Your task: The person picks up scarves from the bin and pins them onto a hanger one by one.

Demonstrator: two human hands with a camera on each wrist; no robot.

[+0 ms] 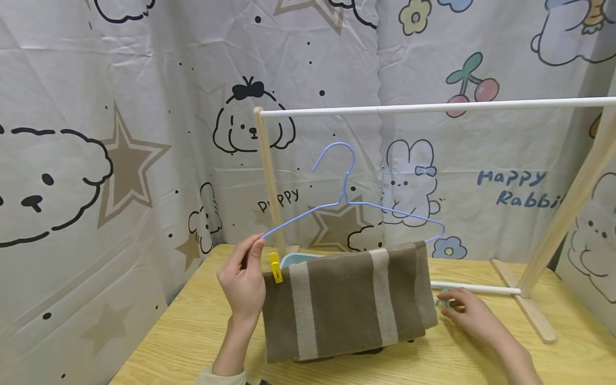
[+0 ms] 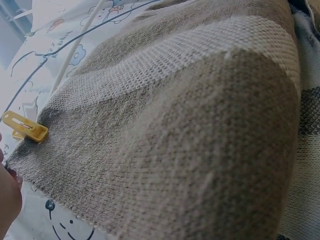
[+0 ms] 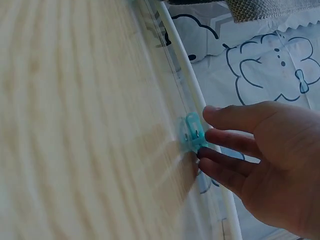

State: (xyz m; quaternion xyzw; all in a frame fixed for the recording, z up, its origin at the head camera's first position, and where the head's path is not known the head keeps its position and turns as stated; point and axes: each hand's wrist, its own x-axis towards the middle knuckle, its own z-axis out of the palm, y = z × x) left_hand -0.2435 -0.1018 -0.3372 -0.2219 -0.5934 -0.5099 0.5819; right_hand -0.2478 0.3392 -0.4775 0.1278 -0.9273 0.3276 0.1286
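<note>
My left hand (image 1: 243, 280) pinches the left end of a blue wire clothes hanger (image 1: 344, 199) between thumb and fingers. From the hanger droops a folded brown towel (image 1: 344, 310) with pale stripes, hiding the hanger's lower bar. A yellow clothespin (image 1: 276, 268) clips its upper left corner, beside my left fingers; the left wrist view shows this clothespin (image 2: 26, 127) up close. On the wooden table, right of the towel, lies a teal clothespin (image 3: 193, 132). My right hand (image 3: 272, 155) reaches over to it, loosely bent fingertips right at its edge and the thumb apart from the fingers.
Behind the towel stands a drying rack with a white top rod (image 1: 409, 108), wooden posts and a wooden foot (image 1: 526, 302). Its white lower rod (image 1: 481, 289) runs just past my right hand. A light blue container (image 1: 300, 259) peeks out behind the towel. Printed curtains (image 1: 192, 64) surround the table.
</note>
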